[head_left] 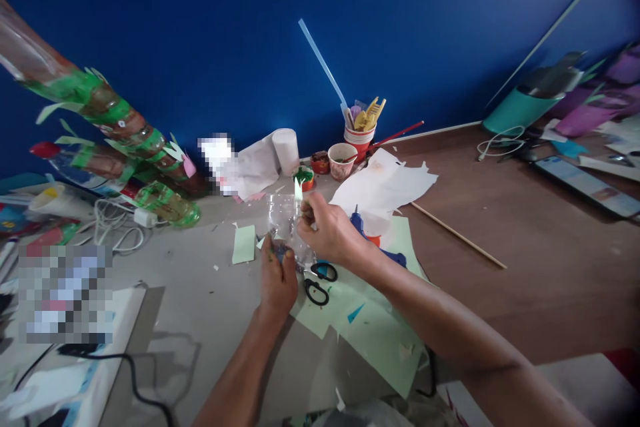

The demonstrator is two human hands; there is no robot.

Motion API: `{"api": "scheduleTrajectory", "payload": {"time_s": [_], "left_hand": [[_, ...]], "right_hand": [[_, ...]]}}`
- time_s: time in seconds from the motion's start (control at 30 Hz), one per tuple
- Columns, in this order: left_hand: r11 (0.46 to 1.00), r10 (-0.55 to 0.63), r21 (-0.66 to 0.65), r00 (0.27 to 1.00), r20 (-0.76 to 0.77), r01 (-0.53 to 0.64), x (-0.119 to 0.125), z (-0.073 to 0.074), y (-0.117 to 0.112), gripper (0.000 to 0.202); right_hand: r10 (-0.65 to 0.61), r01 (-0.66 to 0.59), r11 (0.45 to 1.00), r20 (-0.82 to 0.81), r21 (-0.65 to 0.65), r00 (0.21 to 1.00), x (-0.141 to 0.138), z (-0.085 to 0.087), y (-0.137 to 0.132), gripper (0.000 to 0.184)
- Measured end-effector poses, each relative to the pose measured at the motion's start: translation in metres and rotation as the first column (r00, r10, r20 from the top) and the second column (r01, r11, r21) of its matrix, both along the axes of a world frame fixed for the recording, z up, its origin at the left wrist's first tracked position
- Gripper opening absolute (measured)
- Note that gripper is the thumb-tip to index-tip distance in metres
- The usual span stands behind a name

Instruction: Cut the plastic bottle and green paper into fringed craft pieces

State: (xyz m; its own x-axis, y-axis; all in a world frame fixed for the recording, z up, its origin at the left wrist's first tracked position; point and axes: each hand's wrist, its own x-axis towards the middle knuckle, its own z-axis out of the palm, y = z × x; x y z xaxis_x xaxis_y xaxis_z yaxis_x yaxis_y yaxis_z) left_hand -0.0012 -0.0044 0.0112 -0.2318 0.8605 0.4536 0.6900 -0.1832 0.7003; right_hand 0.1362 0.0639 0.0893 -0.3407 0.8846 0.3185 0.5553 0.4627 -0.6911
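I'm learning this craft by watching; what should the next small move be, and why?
Perhaps gently press the pale pointed paper piece against the clear plastic piece with the right hand: the left hand grips the plastic low down, and the right hand is at its upper side, next to the paper. I can't tell whether it's fixed.

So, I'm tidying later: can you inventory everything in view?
plastic piece: one, clear, centre
scissors: one, black handles, centre
paper sheet: one, pale green, under scissors
glue gun: one, blue, centre
stick: one, tan, right
torn paper: one, white, back
paint pots: two, green and reddish, back
patterned cup: one, whitish, back
utensil cup: one, red, back
cylinder: one, white, back
painted bottles: several, brown and green, left
holder: one, teal, back right
phone: one, dark edges, right
left grip: one, bare, holding plastic
right grip: one, bare, at plastic
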Motion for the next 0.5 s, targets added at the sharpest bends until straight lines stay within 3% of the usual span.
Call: {"api": "scheduleTrajectory", "payload": {"time_s": [0.1,0.27,0.5], "left_hand": [[1.000,0.010,-0.008,0.999,-0.051,-0.011,0.000,-0.005,0.000,0.039],[0.998,0.035,-0.043,0.996,-0.079,-0.039,0.001,-0.009,0.000,0.048],[0.998,0.043,-0.040,0.993,-0.112,-0.047,0.002,-0.012,0.000,0.048]], "right_hand": [[-0.013,0.008,0.999,0.101,0.050,0.995,-0.001,-0.007,0.001,0.020],[-0.026,0.012,0.998,0.241,0.060,0.970,-0.005,-0.015,0.005,0.014],[-0.025,0.014,0.999,0.226,0.049,0.974,-0.010,-0.024,0.002,0.015]]}}
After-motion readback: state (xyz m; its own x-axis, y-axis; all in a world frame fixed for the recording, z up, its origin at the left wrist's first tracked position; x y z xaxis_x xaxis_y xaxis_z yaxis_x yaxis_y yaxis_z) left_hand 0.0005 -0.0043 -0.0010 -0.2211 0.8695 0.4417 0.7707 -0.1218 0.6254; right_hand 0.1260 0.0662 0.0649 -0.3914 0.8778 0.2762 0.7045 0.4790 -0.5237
